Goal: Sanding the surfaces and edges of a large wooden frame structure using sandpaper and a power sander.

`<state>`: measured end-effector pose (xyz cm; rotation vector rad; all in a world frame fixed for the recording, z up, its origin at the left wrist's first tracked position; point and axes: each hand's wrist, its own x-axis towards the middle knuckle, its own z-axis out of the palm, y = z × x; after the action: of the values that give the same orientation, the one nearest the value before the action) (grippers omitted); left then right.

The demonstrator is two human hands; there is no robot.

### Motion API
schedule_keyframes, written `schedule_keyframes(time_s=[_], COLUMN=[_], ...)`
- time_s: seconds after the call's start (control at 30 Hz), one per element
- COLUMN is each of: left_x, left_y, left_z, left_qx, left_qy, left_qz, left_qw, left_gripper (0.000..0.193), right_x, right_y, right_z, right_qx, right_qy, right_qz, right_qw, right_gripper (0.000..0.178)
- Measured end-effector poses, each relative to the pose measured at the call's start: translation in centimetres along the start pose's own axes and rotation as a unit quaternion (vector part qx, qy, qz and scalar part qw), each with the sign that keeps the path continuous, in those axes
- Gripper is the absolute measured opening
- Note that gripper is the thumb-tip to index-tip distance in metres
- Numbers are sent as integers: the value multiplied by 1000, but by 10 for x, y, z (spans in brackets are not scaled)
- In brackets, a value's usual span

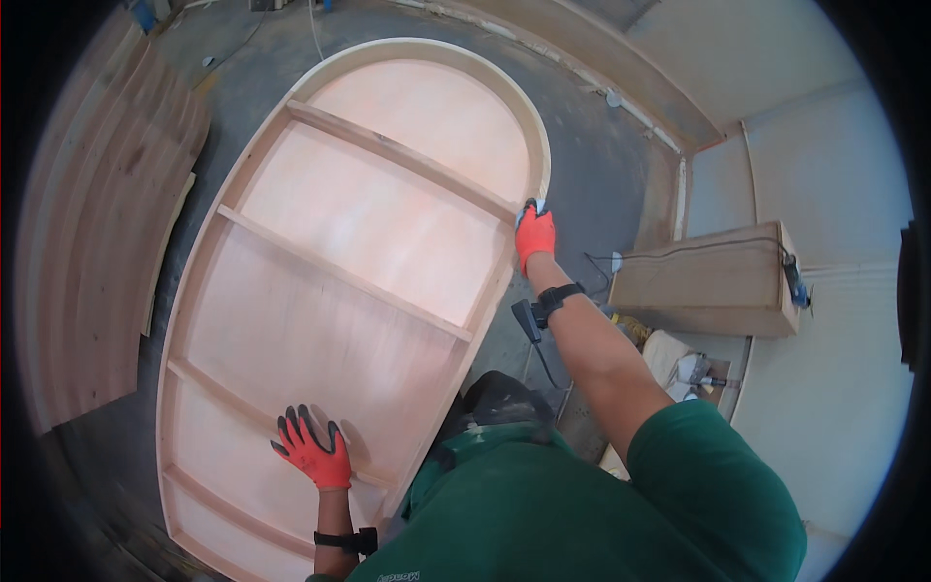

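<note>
Plywood frame (349, 242) — a long arched panel with a raised bent rim and 4 cross slats — is seen lying flat on the grey concrete floor (601, 165), its round end toward 12 o'clock.

Left hand (312, 449), in an orange and black glove, is spread flat on the panel near the 4th slat (242, 412), at about 7 o'clock of the frame; fingers splayed, nothing grasped, only pressed down.

Right hand (534, 236), gloved alike, is closed over the rim (524, 126) at roughly 3 o'clock, where the curve meets the straight side. A small pale thing shows at the fingertips; whether it is held cannot be told.

Risks, as judged:
- The thin bent rim could be sprung or split off the panel if pulled outward by the right hand — a single-point load.
- The frame could slide on the floor if the flat left palm is lifted.
- A dark tool with cord (529, 325) lies just below the right forearm, at 5 o'clock of that hand; it could be snagged.

Stacked boards (97, 242) lie at 9 o'clock, a wooden box (708, 286) at 3 o'clock, both apart from the frame.
</note>
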<state>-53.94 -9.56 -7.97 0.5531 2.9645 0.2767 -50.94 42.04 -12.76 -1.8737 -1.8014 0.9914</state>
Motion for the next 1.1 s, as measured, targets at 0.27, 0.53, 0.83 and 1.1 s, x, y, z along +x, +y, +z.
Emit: schedule_keyframes(time_s=[0.27, 0.53, 0.83, 1.1], left_x=[-10, 1, -65, -209], left_y=[-9, -30, -129, -443], left_z=[25, 33, -20, -92], left_qx=[-29, -55, -280, -50], left_qy=[72, 136, 77, 223], left_qz=[39, 84, 198, -26], left_qw=[996, 986, 936, 973], left_gripper=[49, 42, 62, 76], right_x=[-96, -214, -335, -469], right_y=[25, 67, 113, 162], right_z=[-1, 9, 9, 15], right_qx=[-49, 51, -36, -40], right_qy=[-4, -63, -27, -9], right_qz=[0, 1, -48, -47], right_qw=[999, 997, 998, 998], right_gripper=[52, 40, 55, 61])
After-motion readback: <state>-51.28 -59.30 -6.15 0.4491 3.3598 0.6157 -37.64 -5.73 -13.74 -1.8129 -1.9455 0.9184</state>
